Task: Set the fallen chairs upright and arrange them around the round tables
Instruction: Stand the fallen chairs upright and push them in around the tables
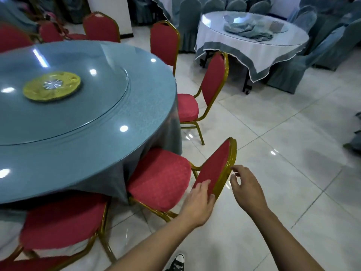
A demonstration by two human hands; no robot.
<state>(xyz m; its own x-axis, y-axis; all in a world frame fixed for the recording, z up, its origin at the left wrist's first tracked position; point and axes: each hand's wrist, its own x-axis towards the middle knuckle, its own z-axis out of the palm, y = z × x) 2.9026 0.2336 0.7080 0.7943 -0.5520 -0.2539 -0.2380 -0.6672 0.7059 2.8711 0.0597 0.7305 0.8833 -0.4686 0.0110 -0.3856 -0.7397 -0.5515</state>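
Observation:
A red chair with a gold frame (162, 178) stands upright in front of me, its seat tucked against the blue round table (82, 145). My left hand (197, 202) grips the lower left side of its backrest (216, 167), fingers on the red padding and thumb round the gold edge. My right hand (246, 188) hovers just right of the backrest, fingers loosely curled, touching nothing. More red chairs stand upright around the table: one (187, 108) further right, one (62, 223) at the near left.
A yellow turntable hub (51, 86) sits on the glass lazy Susan. A white-clothed round table (252, 45) with blue-covered chairs (322, 53) stands at the back right. Glossy tiled floor (283, 153) spreads to my right. My shoe (176, 264) shows at the bottom.

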